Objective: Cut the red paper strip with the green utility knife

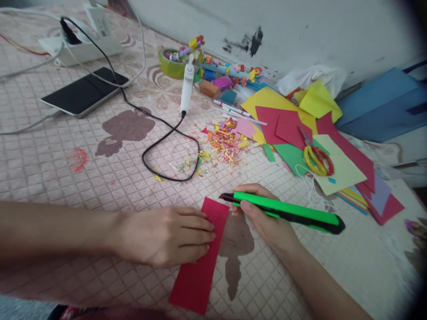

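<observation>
Red paper (pixel 195 282) lies beneath flattened left fingers (pixel 195 238); right fingers (pixel 254 214) pinch a green cutter (pixel 290 208).

A flat black slab device with a silver edge (pixel 83 92) lies near a white plastic power strip (pixel 90 50). A thin black cable (pixel 143 156) loops from the strip to a slim white handheld device (pixel 187 89). Beside it sit a translucent yellow-green tape roll (pixel 167 66) and a heap of multicoloured paper shreds (pixel 227 144). Scissors with yellow and red handles (pixel 313 162) lie across coloured sheets, near a blue bag (pixel 370 106).
</observation>
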Available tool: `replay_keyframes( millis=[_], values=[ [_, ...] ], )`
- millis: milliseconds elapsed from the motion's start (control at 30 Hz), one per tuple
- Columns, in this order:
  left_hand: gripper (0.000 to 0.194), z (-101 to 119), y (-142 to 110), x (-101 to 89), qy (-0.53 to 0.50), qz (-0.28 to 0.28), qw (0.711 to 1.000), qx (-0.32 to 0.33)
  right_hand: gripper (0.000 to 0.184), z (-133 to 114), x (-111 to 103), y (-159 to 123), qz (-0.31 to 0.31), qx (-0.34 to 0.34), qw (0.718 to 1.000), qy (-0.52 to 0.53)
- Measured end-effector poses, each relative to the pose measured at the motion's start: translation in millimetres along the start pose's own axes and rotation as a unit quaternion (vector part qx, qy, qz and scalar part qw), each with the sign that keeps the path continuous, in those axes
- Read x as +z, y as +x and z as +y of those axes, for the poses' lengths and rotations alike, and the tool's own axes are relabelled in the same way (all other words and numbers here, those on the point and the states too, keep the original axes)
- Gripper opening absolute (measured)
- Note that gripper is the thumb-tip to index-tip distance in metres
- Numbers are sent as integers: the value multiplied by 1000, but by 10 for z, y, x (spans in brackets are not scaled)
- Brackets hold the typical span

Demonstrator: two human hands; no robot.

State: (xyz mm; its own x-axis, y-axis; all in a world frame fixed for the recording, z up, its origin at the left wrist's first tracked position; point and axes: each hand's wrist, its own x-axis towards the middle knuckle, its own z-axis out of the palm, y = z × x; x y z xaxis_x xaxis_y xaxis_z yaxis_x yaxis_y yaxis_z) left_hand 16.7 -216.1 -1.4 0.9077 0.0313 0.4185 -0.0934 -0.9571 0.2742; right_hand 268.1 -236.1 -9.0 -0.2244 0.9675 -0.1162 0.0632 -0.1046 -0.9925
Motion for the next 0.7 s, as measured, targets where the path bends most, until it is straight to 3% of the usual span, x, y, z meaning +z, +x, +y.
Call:
replay_keyframes(
  millis=[133, 267, 400, 700],
  values=[
    [33, -3, -4, -5, 7, -1, 1000, 0, 28, 79, -24, 4, 9, -4, 1000, 29],
    [28, 2, -6, 1, -2, 10, 1000, -9, 22, 67, -73, 56, -32, -37, 999, 1],
    [30, 2, 7, 13, 4, -17, 999, -37, 24, 17, -106, 144, -73, -28, 997, -24],
    [31, 12, -37, -7, 5, -53, 998, -32, 28, 11, -70, 128, -43, -20, 998, -32]
  ],
)
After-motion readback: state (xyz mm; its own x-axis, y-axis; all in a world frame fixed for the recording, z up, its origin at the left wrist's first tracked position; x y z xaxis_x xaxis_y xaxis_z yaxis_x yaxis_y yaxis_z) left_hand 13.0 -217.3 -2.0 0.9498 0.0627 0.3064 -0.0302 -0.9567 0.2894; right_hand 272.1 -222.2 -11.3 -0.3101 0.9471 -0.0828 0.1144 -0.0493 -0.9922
